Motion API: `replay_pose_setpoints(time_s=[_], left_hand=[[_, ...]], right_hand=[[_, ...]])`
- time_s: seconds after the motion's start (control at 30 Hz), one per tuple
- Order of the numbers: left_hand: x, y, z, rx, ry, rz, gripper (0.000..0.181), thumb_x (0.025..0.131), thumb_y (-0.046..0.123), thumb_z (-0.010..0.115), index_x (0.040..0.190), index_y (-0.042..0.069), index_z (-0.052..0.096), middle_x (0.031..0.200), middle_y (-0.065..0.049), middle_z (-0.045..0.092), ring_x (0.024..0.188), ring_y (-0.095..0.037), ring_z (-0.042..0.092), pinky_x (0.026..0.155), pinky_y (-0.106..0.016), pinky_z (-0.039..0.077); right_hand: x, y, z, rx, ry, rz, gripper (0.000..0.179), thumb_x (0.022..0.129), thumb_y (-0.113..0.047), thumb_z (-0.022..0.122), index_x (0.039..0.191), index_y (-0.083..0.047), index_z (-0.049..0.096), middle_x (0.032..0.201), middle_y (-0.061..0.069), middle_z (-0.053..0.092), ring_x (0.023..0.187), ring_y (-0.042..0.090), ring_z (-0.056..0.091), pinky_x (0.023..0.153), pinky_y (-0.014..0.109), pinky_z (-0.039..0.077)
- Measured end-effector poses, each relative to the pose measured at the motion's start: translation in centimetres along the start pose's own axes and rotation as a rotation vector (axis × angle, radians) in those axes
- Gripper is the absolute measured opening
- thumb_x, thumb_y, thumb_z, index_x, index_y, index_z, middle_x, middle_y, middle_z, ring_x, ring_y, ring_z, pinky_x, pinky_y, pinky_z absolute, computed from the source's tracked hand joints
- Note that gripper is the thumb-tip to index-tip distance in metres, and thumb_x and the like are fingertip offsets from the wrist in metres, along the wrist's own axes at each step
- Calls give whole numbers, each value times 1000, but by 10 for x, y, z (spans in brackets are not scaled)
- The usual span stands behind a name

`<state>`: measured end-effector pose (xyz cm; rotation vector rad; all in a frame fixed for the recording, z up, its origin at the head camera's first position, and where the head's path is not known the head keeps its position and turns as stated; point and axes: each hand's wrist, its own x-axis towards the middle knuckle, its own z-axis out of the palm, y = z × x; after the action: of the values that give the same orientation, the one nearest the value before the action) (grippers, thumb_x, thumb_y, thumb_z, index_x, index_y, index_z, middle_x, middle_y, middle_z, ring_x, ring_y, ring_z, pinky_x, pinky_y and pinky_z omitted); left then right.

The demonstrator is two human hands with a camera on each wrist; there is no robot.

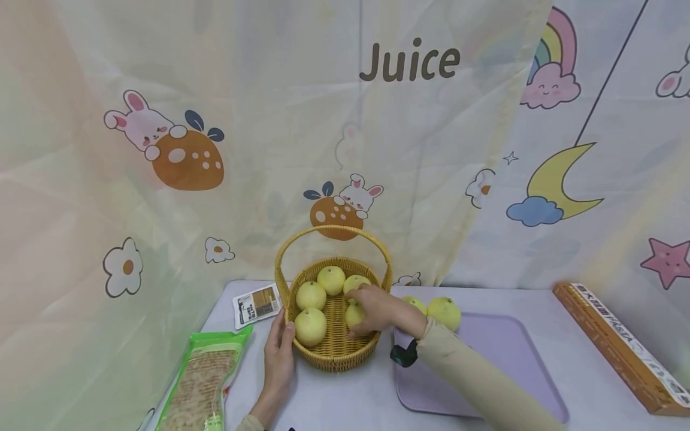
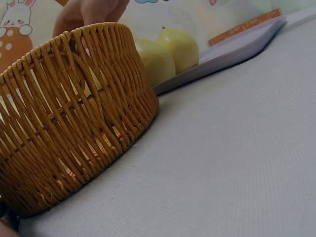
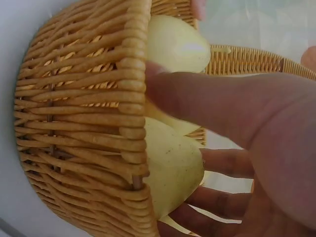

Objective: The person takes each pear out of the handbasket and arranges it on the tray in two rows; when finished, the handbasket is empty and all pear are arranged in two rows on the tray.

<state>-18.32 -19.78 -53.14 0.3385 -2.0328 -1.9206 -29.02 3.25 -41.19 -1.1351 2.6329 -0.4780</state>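
A yellow wicker basket [image 1: 335,363] with a tall hoop handle stands on the table, holding several pale yellow pears [image 1: 310,327]. At its left side my left hand [image 1: 279,359] grips the rim, thumb near the top edge; in the left wrist view that hand is almost wholly out of frame. My right hand [image 1: 374,308] reaches over the right rim, its thumb and fingers around a pear [image 3: 173,168] inside the basket. That hand partly hides this pear and the one behind it. Two more pears [image 1: 444,312] sit at the back left of a lilac tray [image 1: 517,353].
Left of the basket lie a small white packet [image 1: 257,305] and a green-edged food bag [image 1: 205,377]. A long orange-brown box [image 1: 620,353] lies along the right side. Below my right wrist is a dark object [image 1: 404,354]. A printed curtain [image 1: 259,149] hangs behind the table.
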Motion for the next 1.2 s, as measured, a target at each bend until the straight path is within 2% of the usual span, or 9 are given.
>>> replay_pose_setpoints(time_s=[0.3, 0.57, 0.73, 0.8, 0.97, 1.1, 1.2], left_hand=[[1, 1, -1, 0, 2, 8, 62, 114, 36, 48, 168, 13, 29, 176, -16, 25, 163, -38, 23, 134, -56, 22], [0, 1, -2, -1, -1, 6, 62, 114, 36, 48, 168, 13, 28, 176, -15, 24, 163, -37, 22, 135, -55, 20], [0, 2, -2, 8, -2, 3, 63, 114, 37, 48, 169, 13, 27, 176, -15, 23, 163, -38, 22, 134, -56, 20], [0, 2, -2, 8, -2, 3, 63, 114, 37, 48, 169, 13, 27, 176, -15, 23, 163, -38, 21, 134, -56, 20], [-1, 0, 0, -7, -2, 10, 62, 114, 37, 47, 169, 13, 27, 176, -15, 24, 163, -38, 22, 135, -55, 20], [-1, -1, 1, -13, -2, 16, 63, 114, 38, 46, 169, 14, 27, 176, -15, 24, 163, -38, 22, 135, -55, 20], [-1, 0, 1, -11, 2, 18, 63, 114, 38, 47, 169, 13, 27, 176, -15, 23, 163, -38, 22, 135, -55, 20]], right_hand=[[7, 0, 5, 8, -23, -2, 76, 69, -21, 102, 135, -6, 67, 129, 11, 68, 122, 29, 63, 107, 47, 55], [11, -2, 7, 26, -72, 37, 82, 68, -24, 103, 139, -10, 65, 133, 8, 69, 124, 26, 64, 106, 43, 57], [11, -1, 10, 53, -102, 83, 89, 72, -30, 101, 148, -11, 57, 136, 9, 67, 125, 25, 64, 106, 44, 57], [11, -1, 12, 69, -109, 92, 90, 73, -33, 100, 148, -10, 55, 133, 9, 68, 120, 24, 65, 104, 44, 58], [10, 0, 14, 126, -83, 76, 84, 70, -32, 102, 137, -12, 56, 117, 6, 69, 103, 17, 65, 92, 39, 60], [10, 4, 16, 187, -43, 33, 73, 68, -31, 103, 126, -15, 61, 115, 2, 67, 103, 15, 62, 91, 36, 58], [9, 6, 17, 225, 5, -25, 67, 68, -31, 102, 123, -16, 67, 118, -1, 69, 105, 14, 61, 91, 35, 57]])
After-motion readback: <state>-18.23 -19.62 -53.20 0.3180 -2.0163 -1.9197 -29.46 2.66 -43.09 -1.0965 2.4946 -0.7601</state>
